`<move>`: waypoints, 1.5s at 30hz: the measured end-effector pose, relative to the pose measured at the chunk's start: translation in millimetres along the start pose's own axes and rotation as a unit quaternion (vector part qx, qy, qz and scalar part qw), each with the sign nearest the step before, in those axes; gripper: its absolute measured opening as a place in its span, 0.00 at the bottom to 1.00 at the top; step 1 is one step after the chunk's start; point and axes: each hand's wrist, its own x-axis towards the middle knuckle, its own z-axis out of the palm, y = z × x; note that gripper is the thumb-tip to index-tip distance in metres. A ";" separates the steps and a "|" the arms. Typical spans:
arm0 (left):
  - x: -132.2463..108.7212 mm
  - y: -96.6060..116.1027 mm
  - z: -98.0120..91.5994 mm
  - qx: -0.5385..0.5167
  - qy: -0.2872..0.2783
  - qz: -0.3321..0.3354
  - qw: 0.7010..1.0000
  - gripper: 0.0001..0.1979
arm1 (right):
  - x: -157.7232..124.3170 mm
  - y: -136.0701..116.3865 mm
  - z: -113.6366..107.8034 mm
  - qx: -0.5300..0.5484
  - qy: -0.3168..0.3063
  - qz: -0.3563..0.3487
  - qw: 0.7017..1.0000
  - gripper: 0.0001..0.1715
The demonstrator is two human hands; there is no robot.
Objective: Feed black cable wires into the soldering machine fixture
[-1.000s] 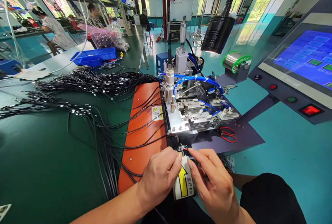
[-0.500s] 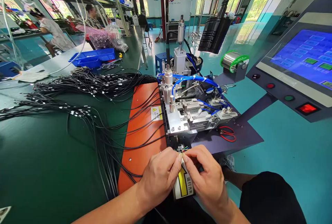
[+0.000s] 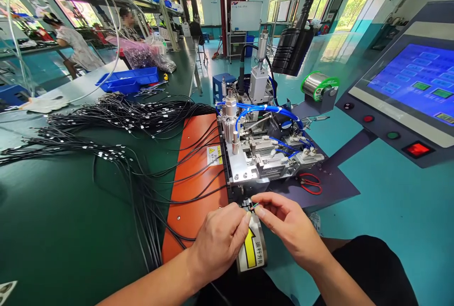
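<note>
My left hand (image 3: 223, 240) is closed in a pinch at the front of the machine. Its thumb and forefinger grip the end of a cable, mostly hidden by the fingers. Thin coloured wires (image 3: 254, 205), one bluish-green, stick out past the fingertips. My right hand (image 3: 289, 225) is just right of them, thumb and forefinger slightly apart with the wire ends in the gap. Whether a fingertip touches a wire is too small to tell. Under the hands is a rounded metal part with a yellow arrow label (image 3: 250, 251). Behind them stands the machine's metal fixture (image 3: 248, 173).
Black cables (image 3: 142, 117) lie in bundles on the green table (image 3: 71, 216), several crossing the orange plate (image 3: 193, 183). Red-handled scissors (image 3: 311, 184) rest on the machine base. A solder spool (image 3: 317, 86) and touchscreen panel (image 3: 414, 79) stand right. Two people sit far left.
My right hand has drawn slightly right, and its thumb and forefinger have parted, baring the wires. The machine's rear upright cylinder has shifted right and lower. My left hand keeps its pinch.
</note>
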 end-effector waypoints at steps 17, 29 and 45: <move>3.8 0.6 -8.3 -0.041 -0.052 -0.017 0.998 0.17 | 2.2 -19.3 -10.3 -0.185 -0.038 -0.083 0.978 0.07; 6.3 5.6 -16.8 -0.089 -0.080 -0.008 0.993 0.18 | -3.5 -25.6 -6.9 -0.225 -0.064 -0.120 0.965 0.10; 2.5 15.2 -17.9 -0.068 -0.003 -0.029 0.997 0.16 | -13.3 -20.5 7.2 -0.275 -0.025 -0.187 0.943 0.13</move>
